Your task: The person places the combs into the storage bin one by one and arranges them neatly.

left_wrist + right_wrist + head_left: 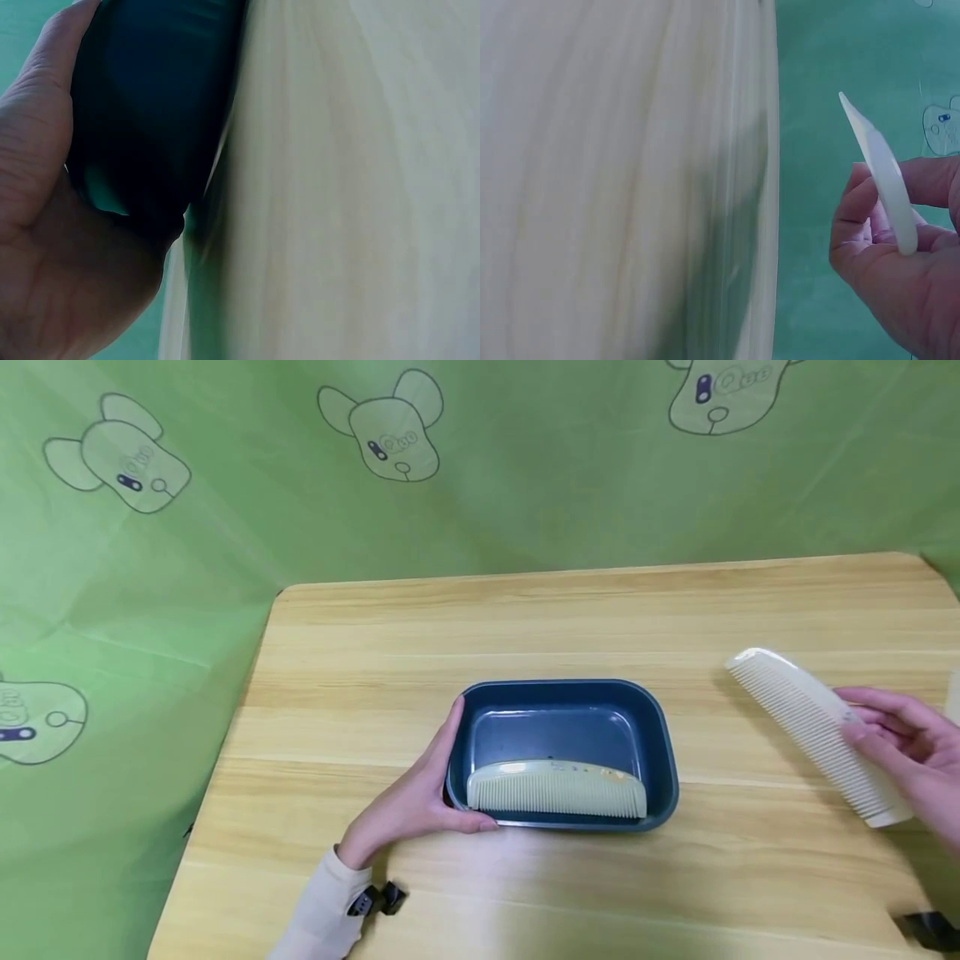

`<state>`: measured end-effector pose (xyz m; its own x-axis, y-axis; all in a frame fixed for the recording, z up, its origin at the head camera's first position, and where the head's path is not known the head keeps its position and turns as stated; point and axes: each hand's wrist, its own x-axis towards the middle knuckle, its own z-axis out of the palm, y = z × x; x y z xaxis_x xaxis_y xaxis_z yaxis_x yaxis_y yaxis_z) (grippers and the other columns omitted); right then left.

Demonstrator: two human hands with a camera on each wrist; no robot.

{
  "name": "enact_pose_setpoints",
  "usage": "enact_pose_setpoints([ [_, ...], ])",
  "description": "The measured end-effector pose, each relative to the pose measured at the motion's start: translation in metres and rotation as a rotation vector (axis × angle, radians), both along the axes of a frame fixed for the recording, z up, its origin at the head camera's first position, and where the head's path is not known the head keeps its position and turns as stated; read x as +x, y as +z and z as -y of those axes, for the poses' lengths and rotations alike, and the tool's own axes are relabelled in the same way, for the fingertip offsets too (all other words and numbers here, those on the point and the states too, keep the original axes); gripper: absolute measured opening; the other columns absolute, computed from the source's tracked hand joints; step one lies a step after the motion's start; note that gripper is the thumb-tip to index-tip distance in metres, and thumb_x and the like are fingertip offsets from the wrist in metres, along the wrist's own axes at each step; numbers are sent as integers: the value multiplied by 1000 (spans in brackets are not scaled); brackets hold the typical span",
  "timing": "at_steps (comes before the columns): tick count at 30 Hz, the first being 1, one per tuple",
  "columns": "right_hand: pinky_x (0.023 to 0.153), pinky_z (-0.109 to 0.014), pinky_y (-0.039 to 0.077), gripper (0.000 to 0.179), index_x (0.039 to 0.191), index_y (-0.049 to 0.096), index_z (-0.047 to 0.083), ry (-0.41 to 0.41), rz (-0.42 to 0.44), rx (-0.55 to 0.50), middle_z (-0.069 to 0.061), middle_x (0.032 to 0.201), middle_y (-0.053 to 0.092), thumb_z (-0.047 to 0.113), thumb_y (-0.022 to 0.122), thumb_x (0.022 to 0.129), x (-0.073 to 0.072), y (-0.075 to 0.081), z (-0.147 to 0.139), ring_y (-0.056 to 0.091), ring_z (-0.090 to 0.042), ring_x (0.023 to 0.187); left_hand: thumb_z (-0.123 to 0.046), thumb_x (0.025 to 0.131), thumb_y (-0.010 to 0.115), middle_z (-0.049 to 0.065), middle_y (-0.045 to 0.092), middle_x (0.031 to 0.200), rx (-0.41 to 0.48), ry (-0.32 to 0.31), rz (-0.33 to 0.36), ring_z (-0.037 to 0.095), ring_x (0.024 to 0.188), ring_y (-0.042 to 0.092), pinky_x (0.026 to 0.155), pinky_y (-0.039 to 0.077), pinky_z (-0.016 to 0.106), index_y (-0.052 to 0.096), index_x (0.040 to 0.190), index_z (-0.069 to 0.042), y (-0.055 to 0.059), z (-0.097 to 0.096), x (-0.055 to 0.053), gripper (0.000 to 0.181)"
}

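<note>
A dark blue rectangular tray [663, 752] rests on the table, with a pale comb [558, 793] lying along its near side, teeth toward me. My left hand [412, 793] grips the tray's left end, thumb at the near edge and fingers along the left side. The left wrist view shows that hand [75, 247] against the dark tray [157, 97]. Off to the right, my right hand [911, 747] pinches a second pale comb [806, 714] between thumb and fingers, held slanting above the table. Seen edge-on in the right wrist view, this comb [889, 184] sits in the fingers.
The wooden table [375, 652] ends at a far edge in front of a green cloth [525, 510] printed with animal outlines. A whitish piece [953, 697] is cut off at the right border; its kind cannot be told. A black strap device [375, 900] sits at the left wrist.
</note>
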<state>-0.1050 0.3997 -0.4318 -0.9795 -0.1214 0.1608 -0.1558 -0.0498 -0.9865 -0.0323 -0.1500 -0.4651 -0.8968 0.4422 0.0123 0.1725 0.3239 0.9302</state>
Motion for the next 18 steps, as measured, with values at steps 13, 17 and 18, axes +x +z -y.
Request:
enact_pose_setpoints([
  [13,67,-14,53,42,144,70,4,-62,141,265,9,114,80,-9,68,104,11,27,37,72,0,94,-21,77,104,-7,-4,182,-5,7,-4,17,166,6,129,19,56,-17,173,-38,-3,0,0,155],
  [17,70,-13,54,43,147,69,6,-46,158,355,13,116,79,-5,68,105,13,32,46,72,0,95,-21,77,103,-7,-4,182,-5,3,-7,18,166,6,129,19,56,-17,173,-39,-1,1,0,155],
  [18,70,-14,53,44,148,68,8,-43,166,394,15,116,79,-3,69,106,14,34,48,71,0,94,-21,77,103,-6,-4,182,-4,2,-7,18,166,6,129,19,56,-17,173,-38,-1,1,0,155],
])
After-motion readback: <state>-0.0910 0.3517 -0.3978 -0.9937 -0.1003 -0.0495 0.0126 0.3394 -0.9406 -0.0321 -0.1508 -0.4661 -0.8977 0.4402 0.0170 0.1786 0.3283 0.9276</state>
